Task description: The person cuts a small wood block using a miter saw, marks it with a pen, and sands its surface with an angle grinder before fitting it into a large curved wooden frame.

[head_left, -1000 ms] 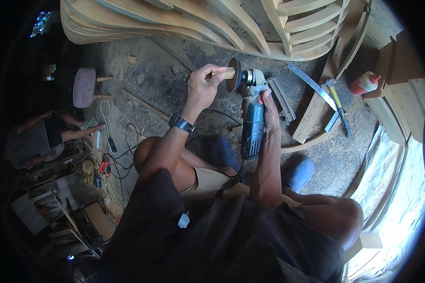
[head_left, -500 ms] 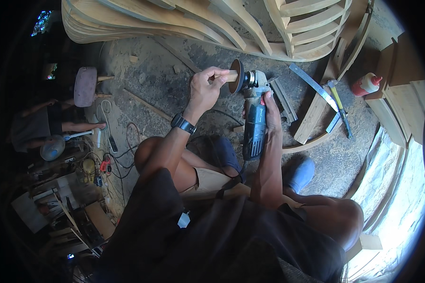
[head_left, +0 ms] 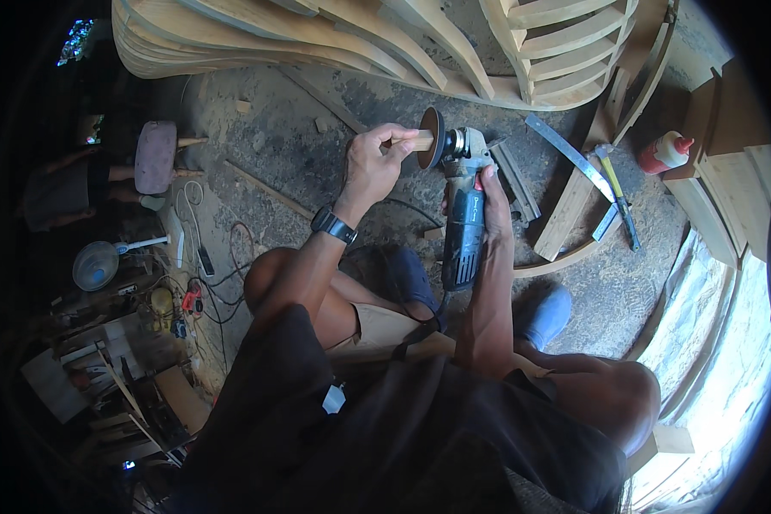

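Observation:
My left hand (head_left: 375,163) pinches a small wooden block (head_left: 421,140) between thumb and fingers. The block's end meets the face of a round sanding disc (head_left: 434,137), or sits very close to it. That disc is fitted to a blue and grey angle grinder (head_left: 463,223), which stands with its head away from me and its body toward my lap. Wrapped round the grinder's right side is my right hand (head_left: 493,201), thumb near a red switch. Some of its fingers are hidden behind the tool.
Curved wooden ribs (head_left: 385,43) span the far side. To the right lie a hammer (head_left: 617,193), a metal square (head_left: 565,152), wooden planks (head_left: 565,214) and a red-and-white bottle (head_left: 665,153). At left are a fan (head_left: 96,266), cables (head_left: 223,295), a stool (head_left: 155,158) and another person (head_left: 64,193).
My hands, the block and the grinder hold almost the same place. At far left, the other person has shifted, with the leg now nearer the stool.

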Demonstrator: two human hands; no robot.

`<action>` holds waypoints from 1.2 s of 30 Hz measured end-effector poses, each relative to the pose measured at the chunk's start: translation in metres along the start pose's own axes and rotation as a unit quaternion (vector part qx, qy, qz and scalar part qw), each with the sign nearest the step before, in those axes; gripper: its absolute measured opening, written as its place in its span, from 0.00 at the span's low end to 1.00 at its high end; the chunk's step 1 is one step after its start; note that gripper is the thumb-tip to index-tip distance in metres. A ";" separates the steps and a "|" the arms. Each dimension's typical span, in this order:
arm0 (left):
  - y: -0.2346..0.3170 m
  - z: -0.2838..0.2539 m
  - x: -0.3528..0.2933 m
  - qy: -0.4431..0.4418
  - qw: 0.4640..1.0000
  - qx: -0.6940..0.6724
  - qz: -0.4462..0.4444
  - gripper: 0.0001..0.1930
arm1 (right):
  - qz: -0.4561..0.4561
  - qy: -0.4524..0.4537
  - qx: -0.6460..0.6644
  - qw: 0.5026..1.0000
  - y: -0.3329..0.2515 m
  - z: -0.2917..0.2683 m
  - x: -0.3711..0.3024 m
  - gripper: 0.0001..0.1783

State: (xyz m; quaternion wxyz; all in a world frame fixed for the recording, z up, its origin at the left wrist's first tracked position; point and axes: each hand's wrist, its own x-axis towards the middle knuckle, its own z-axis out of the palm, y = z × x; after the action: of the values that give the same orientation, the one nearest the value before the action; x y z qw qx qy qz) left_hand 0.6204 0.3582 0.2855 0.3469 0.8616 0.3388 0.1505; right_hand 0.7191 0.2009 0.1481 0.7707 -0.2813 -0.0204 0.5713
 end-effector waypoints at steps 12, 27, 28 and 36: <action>0.002 -0.018 0.013 0.021 0.988 -0.142 -0.052 0.15 | 0.023 0.006 0.106 0.994 -0.010 0.007 0.001 0.32; -0.002 -0.003 0.009 0.032 0.998 -0.042 -0.022 0.10 | -0.011 -0.005 0.120 0.993 -0.006 0.017 0.001 0.29; -0.001 -0.004 0.008 0.033 0.998 -0.040 -0.025 0.10 | -0.010 -0.007 0.118 0.993 -0.005 0.017 0.001 0.29; 0.001 -0.007 0.005 0.008 1.000 -0.007 -0.027 0.10 | 0.004 -0.002 0.098 0.995 -0.006 0.013 0.001 0.30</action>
State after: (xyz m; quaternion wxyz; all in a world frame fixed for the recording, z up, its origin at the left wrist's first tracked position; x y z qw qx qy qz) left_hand 0.6215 0.3648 0.2914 0.3538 0.8486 0.3633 0.1505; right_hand 0.7196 0.2061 0.1617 0.7921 -0.2035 0.0355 0.5743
